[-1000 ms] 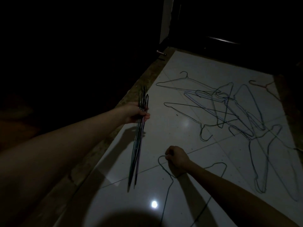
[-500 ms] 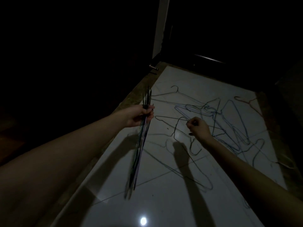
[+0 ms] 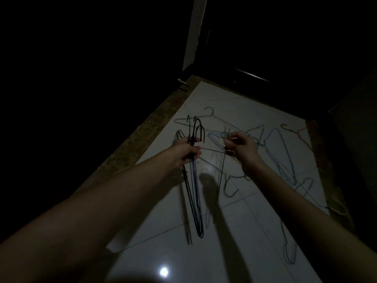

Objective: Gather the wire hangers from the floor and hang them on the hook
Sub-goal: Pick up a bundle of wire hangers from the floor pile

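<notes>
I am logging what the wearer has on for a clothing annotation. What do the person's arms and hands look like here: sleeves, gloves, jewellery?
Both forearms are bare as far as the frame shows, with no sleeve edge in view. The left hand and the right hand wear no gloves. No watch, bracelet or ring can be made out, though the dim light could hide small items.
</notes>
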{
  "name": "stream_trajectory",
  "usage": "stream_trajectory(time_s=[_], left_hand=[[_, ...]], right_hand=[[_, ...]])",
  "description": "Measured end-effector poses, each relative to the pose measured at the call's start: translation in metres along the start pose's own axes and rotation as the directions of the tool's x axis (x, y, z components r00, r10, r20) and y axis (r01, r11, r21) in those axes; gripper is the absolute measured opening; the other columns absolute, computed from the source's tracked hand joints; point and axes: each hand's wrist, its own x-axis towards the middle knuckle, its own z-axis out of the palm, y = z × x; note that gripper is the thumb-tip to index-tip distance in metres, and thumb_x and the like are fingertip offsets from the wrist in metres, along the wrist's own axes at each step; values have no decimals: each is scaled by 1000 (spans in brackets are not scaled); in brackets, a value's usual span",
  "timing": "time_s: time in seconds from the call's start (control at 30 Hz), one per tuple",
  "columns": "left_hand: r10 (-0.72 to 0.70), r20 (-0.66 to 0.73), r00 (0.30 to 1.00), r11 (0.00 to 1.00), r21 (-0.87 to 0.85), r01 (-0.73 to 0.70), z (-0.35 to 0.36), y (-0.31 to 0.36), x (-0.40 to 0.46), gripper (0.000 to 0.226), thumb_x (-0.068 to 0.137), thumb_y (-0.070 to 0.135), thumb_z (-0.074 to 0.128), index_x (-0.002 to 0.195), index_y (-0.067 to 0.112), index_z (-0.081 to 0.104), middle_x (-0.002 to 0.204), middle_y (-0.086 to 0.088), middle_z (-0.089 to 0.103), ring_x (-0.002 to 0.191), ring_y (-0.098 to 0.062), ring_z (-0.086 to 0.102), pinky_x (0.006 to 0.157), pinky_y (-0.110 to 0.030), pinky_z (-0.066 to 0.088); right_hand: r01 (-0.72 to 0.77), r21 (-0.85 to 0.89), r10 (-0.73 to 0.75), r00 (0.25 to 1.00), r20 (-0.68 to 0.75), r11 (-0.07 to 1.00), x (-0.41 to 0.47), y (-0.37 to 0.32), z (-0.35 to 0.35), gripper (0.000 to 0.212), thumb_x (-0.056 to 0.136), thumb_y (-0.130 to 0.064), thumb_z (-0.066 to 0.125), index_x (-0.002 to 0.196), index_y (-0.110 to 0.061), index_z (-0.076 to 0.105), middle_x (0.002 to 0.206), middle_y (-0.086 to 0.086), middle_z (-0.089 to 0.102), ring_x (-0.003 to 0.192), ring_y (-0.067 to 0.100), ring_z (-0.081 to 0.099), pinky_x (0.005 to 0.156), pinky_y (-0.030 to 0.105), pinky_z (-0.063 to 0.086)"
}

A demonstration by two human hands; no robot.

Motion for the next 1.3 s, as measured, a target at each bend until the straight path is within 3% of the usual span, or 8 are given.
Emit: stream_trajectory(time_s=[0.13,0.3,0.43,0.6,0.87,1.0,1.13,1.3], left_hand=[[-28,77,997,999,19,27,27,-6,-4,41,87,-16,46,116,11,56,86,-9,56,77,-19,56,66,-26,49],[23,83,996,999,-25,-21,68,-10,-9,60,81,-22,47,127,16,50,93,-13,58,83,-24,59,66,-30,50],[31,151,988,997,-69,-21,95,-20,-12,51,86,-17,46,125,15,49,99,-12,61,84,-21,62,75,-32,52],[4,210,978,1000,-17,0,129,-28,-19,42,89,-14,44,122,11,52,101,-13,61,83,-20,62,71,-30,53],[-58,157,986,992,-99,75,151,-29,-11,32,91,-8,48,114,14,52,88,-10,60,77,-17,59,69,-28,51],[-64,131,989,996,-53,72,145,-24,-2,37,92,-7,48,123,13,51,87,-7,60,78,-16,59,70,-28,51],[-5,48,999,997,-77,9,143,-10,-4,39,91,-11,46,124,9,53,85,-7,61,75,-16,59,68,-30,50],[57,-26,998,993,-99,-59,142,6,-8,39,87,-15,50,119,7,55,83,-10,60,73,-18,61,50,-23,53]], right_hand=[[12,45,-12,1000,0,999,-13,-10,-16,14,91,3,50,83,-7,54,83,3,55,71,14,53,66,25,49],[57,96,-57,998,-2,994,-26,-18,-38,10,92,2,50,89,-6,54,80,2,55,71,12,53,54,14,50],[57,79,-56,998,-23,995,-39,-13,-59,11,92,3,49,97,-5,56,81,0,54,72,9,53,56,16,49],[80,54,-80,997,2,995,-44,-7,-91,10,91,3,50,93,-5,55,82,1,55,72,9,54,54,10,49],[75,90,-79,996,40,993,-24,4,-120,14,91,1,51,85,-10,56,84,3,55,73,12,56,54,11,49],[8,93,-21,989,146,996,-13,2,-123,13,90,-2,55,83,-12,59,83,3,58,74,13,58,56,14,51],[-1,5,0,972,235,1000,-1,-8,-134,3,89,-10,59,90,-12,61,87,1,62,76,13,60,65,20,55],[10,-152,36,955,296,988,17,8,-145,14,89,-11,61,102,-14,65,97,3,64,79,14,61,65,19,53]])
